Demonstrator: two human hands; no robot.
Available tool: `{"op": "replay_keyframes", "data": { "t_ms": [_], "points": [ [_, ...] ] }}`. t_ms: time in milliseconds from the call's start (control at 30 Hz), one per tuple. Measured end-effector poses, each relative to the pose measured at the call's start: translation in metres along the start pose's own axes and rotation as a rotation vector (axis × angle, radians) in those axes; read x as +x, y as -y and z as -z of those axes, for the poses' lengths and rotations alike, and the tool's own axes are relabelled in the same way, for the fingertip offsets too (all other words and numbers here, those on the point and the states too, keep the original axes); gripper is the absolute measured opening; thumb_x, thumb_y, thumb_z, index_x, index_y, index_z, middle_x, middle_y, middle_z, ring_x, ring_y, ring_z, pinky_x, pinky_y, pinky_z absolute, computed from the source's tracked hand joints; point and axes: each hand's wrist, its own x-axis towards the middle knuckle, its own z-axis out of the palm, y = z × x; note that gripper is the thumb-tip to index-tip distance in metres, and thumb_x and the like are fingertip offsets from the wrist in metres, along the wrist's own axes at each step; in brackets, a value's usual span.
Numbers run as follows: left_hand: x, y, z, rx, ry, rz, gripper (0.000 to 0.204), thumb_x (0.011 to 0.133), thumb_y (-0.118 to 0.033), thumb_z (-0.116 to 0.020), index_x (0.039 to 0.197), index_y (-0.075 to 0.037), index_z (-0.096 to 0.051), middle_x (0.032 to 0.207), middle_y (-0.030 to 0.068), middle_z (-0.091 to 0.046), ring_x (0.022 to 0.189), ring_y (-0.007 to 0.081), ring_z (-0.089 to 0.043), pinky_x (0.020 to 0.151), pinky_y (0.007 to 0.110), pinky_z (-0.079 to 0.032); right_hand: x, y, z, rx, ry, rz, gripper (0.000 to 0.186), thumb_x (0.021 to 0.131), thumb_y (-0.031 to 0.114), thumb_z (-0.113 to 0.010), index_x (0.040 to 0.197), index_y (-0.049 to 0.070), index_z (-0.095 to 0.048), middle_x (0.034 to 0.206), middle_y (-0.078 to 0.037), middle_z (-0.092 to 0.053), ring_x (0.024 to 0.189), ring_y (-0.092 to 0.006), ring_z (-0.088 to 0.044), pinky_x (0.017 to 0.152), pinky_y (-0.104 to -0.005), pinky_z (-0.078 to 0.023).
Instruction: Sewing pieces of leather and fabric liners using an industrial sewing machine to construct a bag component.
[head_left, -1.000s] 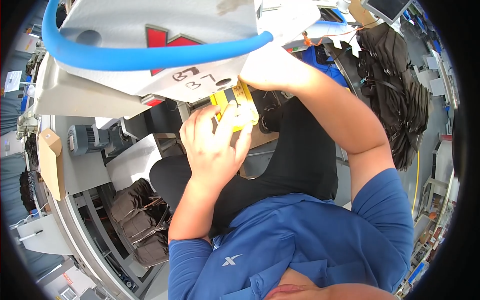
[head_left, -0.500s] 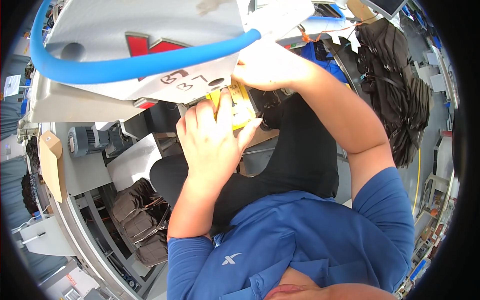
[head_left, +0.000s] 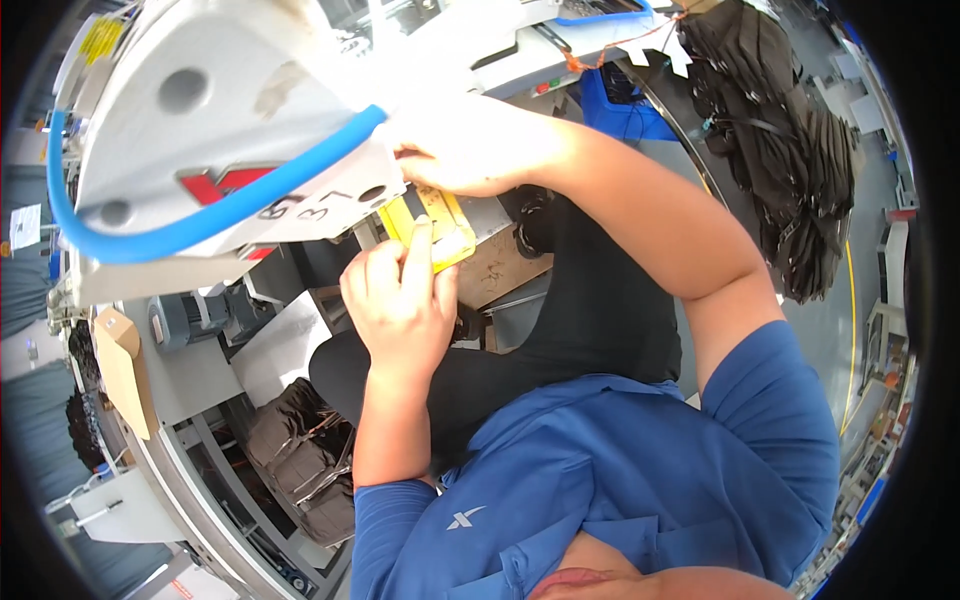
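My left hand (head_left: 397, 305) is at a yellow rectangular part (head_left: 454, 226) with a dark strip, fingers bent onto its near side and the index fingertip on its face. The part sits beneath a white machine head (head_left: 165, 130) with a blue hose (head_left: 260, 185) looping across it. Higher up, my right hand (head_left: 480, 150) reaches to the machine's right end, just above the yellow part, fingers curled in; what they hold is hidden and washed out by glare. A brown board (head_left: 505, 275) lies below, behind the yellow part.
Dark fabric pieces hang at the right (head_left: 760, 160), with more piled at lower left (head_left: 300, 450). A blue bin (head_left: 625, 105) is behind my right arm. A grey motor (head_left: 190, 322) and tan cardboard (head_left: 122, 370) are at left. My legs are below the machine.
The view has shifted, so the machine and hose appear lower and further left. My right hand has moved leftward in the picture; my left fingers stay at the yellow part.
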Motion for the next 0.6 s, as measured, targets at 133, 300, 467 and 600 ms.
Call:
{"op": "replay_keyframes", "data": {
  "t_ms": [133,300,467,600],
  "points": [
    [0.006,-0.001,0.003,0.026,0.014,-0.034,0.047,0.071,-0.019,-0.081,0.115,-0.007,-0.071,0.093,0.0073,-0.055,0.089,0.0275,-0.055,0.08,0.041,-0.046,0.002,-0.007,-0.008,-0.016,-0.099,0.042,0.021,0.093,0.027,-0.06,0.095,0.007,-0.065,0.086,-0.014,-0.067,0.085,-0.0313,-0.066,0.078,-0.0425,-0.051],
    [0.006,-0.005,0.002,0.039,0.062,-0.051,0.049,0.074,-0.025,-0.083,0.117,-0.005,-0.071,0.096,0.0081,-0.057,0.088,0.0275,-0.055,0.081,0.042,-0.046,-0.001,-0.009,-0.015,0.035,-0.172,-0.107,0.022,0.092,0.028,-0.061,0.093,0.007,-0.067,0.086,-0.014,-0.068,0.087,-0.0291,-0.068,0.079,-0.0406,-0.052],
    [-0.021,0.002,-0.004,-0.074,-0.07,0.06,0.053,0.075,-0.02,-0.083,0.123,-0.003,-0.069,0.098,0.0105,-0.056,0.09,0.0272,-0.056,0.08,0.038,-0.048,-0.038,-0.002,-0.014,0.217,-0.515,-0.257,0.019,0.09,0.022,-0.068,0.092,0.003,-0.07,0.073,-0.009,-0.068,0.062,-0.0194,-0.063,0.062,-0.0328,-0.051],
    [-0.032,0.01,0.0,-0.311,-0.162,0.174,0.045,0.079,-0.02,-0.079,0.117,0.001,-0.069,0.1,0.0149,-0.059,0.095,0.028,-0.057,0.083,0.038,-0.048,-0.095,-0.028,-0.024,0.42,-0.509,-0.527,0.015,0.096,0.015,-0.07,0.093,0.0,-0.069,0.071,0.006,-0.06,0.061,0.0005,-0.047,0.055,-0.0196,-0.039]
  ]
}}
